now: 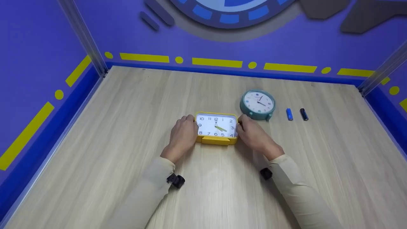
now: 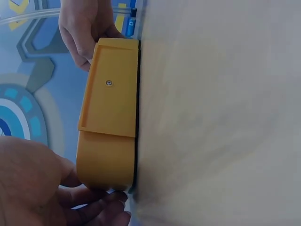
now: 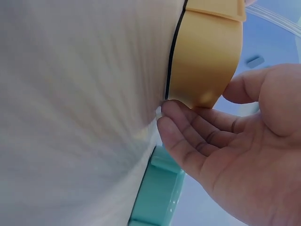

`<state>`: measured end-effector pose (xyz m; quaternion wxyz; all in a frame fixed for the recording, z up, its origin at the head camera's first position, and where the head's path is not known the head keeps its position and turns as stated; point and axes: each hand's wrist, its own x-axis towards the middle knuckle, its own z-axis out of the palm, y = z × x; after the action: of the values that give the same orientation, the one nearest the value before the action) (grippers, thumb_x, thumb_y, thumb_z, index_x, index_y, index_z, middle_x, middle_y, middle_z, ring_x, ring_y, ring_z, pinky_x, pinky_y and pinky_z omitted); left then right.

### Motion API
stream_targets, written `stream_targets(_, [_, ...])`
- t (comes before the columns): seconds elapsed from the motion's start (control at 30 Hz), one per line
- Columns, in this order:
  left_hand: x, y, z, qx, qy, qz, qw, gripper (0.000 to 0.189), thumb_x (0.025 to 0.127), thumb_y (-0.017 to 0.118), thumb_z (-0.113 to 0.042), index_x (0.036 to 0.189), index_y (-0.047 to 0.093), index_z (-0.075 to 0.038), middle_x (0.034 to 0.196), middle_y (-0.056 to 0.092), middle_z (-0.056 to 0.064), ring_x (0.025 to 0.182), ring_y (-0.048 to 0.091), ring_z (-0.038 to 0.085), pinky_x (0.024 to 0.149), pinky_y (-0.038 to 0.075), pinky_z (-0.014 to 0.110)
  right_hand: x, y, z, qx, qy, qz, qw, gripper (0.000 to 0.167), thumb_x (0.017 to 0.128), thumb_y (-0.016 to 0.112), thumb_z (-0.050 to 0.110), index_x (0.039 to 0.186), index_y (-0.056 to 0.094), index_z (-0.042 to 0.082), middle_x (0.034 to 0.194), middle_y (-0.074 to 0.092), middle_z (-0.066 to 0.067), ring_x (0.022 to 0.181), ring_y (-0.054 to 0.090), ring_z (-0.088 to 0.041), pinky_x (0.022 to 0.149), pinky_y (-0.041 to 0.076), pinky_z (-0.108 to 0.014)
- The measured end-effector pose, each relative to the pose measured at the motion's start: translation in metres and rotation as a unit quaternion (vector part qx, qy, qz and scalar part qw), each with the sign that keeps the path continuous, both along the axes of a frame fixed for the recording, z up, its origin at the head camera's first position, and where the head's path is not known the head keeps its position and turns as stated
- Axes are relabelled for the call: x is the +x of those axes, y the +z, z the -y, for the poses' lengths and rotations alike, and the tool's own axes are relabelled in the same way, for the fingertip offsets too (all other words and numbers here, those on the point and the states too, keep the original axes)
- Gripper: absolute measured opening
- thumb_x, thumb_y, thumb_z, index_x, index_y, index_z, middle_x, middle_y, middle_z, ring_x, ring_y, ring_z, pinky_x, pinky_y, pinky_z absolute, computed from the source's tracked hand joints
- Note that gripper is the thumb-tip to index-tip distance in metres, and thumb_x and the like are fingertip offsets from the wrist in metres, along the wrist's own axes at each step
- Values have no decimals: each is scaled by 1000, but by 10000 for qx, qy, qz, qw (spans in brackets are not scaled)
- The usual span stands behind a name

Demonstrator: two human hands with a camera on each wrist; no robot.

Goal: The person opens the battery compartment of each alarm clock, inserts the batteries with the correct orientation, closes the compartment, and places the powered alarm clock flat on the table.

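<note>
A yellow rectangular alarm clock lies face up on the wooden table, its white dial showing in the head view. My left hand grips its left end, with the thumb near the face edge and the fingers along the side. At the opposite end my right hand holds it the same way. In the left wrist view the clock's yellow side with a small screw faces the camera. The right wrist view shows my curled fingers against its rounded end.
Just behind my right hand lies a round teal clock, face up. To its right are a blue battery and a dark battery. Purple-blue panels with yellow marks border the table at the back and sides.
</note>
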<state>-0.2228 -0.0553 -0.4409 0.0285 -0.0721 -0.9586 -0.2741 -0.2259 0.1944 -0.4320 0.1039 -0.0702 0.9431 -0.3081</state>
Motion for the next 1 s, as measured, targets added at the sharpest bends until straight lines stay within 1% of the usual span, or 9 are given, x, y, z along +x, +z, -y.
stream_targets(0.07, [3,3,-2,-82,-16,104,9999,28,111,50,-14,123,65,6,105,65,16,97,62,33,85,52,46,3,1,-2,36,52,1,10000,31,112,47,17,138,49,0,126,56,-17,112,55,-30,93,48,-42])
stream_targets(0.23, [8,10,-4,-225,-108,198,9995,25,110,49,-13,117,64,6,102,64,16,95,61,33,85,52,48,7,4,-6,124,142,57,9998,31,112,47,16,139,48,-1,125,55,-17,111,55,-31,90,48,-41])
stream_targets(0.4, [10,14,-4,-265,-188,245,9992,25,110,47,-12,117,63,7,100,63,15,92,59,31,83,52,47,9,7,-6,203,180,37,9996,31,112,47,16,138,48,-2,124,55,-17,110,56,-31,88,49,-41])
stream_targets(0.7, [14,16,-4,-56,-314,554,9980,23,109,48,-10,114,62,7,99,61,16,90,60,29,81,52,48,16,10,-6,524,239,107,9983,30,112,47,15,136,48,-2,120,54,-16,107,56,-30,86,49,-40])
stream_targets(0.83, [14,16,-4,-84,-377,457,9982,21,107,50,-9,111,63,8,99,63,18,93,63,34,83,53,50,18,12,-5,664,243,133,9974,29,111,47,15,134,49,-3,116,54,-16,104,56,-29,83,48,-39])
stream_targets(1.0, [15,14,-5,-56,-356,308,9989,21,106,52,-10,110,63,8,99,64,20,93,65,36,83,53,51,20,15,-3,824,285,134,9961,33,111,48,16,136,47,-5,116,55,-17,103,57,-29,84,50,-38])
